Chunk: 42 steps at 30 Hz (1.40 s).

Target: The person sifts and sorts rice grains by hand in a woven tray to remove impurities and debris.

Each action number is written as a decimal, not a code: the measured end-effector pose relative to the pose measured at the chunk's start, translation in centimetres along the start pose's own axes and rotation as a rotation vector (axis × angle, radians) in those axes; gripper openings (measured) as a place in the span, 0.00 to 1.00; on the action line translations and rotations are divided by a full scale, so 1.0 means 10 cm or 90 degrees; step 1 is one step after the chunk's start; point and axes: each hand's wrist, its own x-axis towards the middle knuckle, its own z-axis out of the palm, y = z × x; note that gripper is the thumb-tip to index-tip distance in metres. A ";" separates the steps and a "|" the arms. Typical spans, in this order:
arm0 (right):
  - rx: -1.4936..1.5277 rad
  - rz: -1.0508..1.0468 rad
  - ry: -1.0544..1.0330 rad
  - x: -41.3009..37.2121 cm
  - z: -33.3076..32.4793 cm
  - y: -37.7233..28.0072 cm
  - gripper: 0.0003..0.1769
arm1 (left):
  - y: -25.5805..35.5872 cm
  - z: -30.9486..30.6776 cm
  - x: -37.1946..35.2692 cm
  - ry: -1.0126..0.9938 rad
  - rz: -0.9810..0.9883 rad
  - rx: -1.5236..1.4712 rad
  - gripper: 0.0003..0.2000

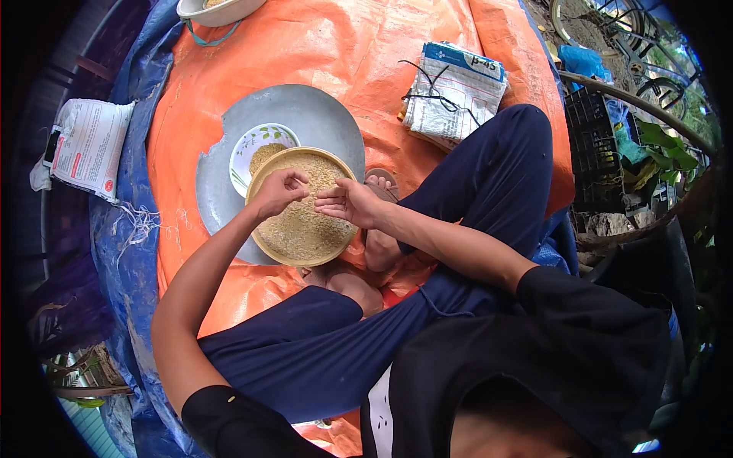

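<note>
A round tray of grain (294, 229) with a raised yellowish rim rests near my feet, overlapping a grey metal platter (324, 107). My left hand (281, 192) is over the tray's upper left part, its thumb and fingertips pinched together; anything between them is too small to make out. Facing it, my right hand (350, 204) is over the right part of the tray, fingers stretched out and holding nothing visible. A white bowl (240, 163) with a green leaf pattern, partly covered by the tray, holds more grain on the platter.
An orange tarp (321, 46) lies over a blue one (126, 282). Folded white sacks (450, 99) with black cord are at the upper right, a black crate (592, 153) farther right. A printed bag (92, 145) sits left, a white basin (221, 11) at the top.
</note>
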 end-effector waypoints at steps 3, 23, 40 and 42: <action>0.001 0.003 -0.008 -0.01 0.01 -0.02 0.32 | -0.06 -0.16 -0.10 0.041 0.045 0.279 0.10; -0.176 -0.087 -0.040 0.01 -0.01 0.06 0.17 | -0.04 -0.11 -0.16 0.029 0.053 0.375 0.08; -0.161 -0.050 0.020 0.00 -0.01 0.04 0.19 | -0.03 0.11 -0.35 0.073 0.141 0.551 0.05; -0.172 -0.054 0.019 -0.01 0.01 0.04 0.19 | -0.08 0.13 -0.33 0.082 0.146 0.556 0.05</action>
